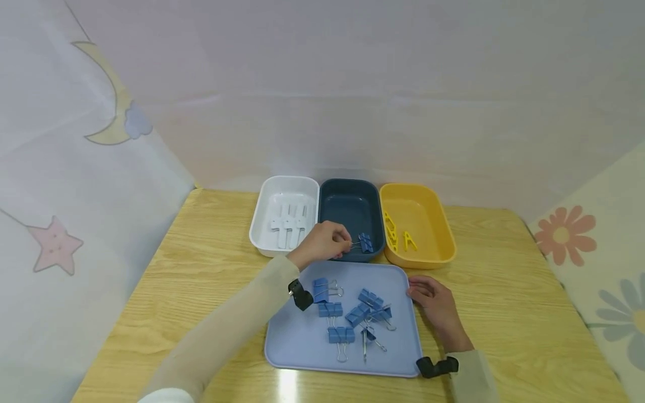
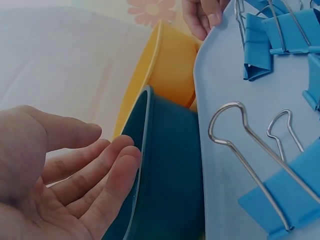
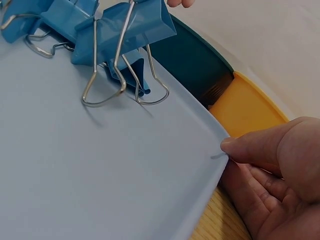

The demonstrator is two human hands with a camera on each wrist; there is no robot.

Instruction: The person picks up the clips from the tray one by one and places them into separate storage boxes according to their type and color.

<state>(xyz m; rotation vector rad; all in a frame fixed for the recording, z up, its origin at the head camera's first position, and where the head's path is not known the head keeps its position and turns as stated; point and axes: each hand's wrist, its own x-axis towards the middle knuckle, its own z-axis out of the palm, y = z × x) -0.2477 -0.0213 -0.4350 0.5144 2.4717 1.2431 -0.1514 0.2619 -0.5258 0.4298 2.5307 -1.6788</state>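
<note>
My left hand (image 1: 325, 240) is over the near side of the dark teal bin (image 1: 353, 196), with its thumb apart from the loosely bent fingers (image 2: 107, 185). Just beyond the fingertips, a blue binder clip (image 1: 366, 243) lies in that bin, wire handles towards the hand. The right hand (image 1: 437, 305) pinches the far right corner of the pale blue tray (image 1: 297, 341), thumb on the rim and other fingers below. Several blue binder clips (image 1: 341, 334) with silver wire handles are spread on the tray, some heaped together at its right (image 1: 359, 314).
Left of the teal bin stands a white bin (image 1: 259, 224) holding white clips (image 1: 288, 224). A yellow bin (image 1: 433, 224) on the right holds small yellow clips (image 1: 409, 240). All three bins stand side by side behind the tray on a wooden table (image 1: 201, 252), before a cloth backdrop (image 1: 327, 129).
</note>
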